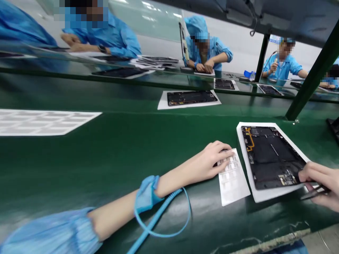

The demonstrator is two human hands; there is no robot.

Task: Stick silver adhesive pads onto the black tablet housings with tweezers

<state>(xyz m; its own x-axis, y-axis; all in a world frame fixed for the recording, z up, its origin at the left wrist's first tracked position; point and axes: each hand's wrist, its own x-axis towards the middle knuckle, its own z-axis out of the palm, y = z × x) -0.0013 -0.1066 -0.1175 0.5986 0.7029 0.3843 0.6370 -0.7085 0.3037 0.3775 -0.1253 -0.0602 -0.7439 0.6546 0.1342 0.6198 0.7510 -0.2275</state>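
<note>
Green workbench, left fingers curled onto a white label sheet.

No words, brands or numbers can be read anywhere. Just left of the opened tablet, a white label sheet carries rows of small printed marks, too small to make out. Well left of the tablet, a larger white sheet shows a grid of grey blocks with no legible characters. Far beyond the tablet, a small blue-and-white sign is too blurred to read. The tablet's circuit boards also show tiny markings, none of them legible.
</note>
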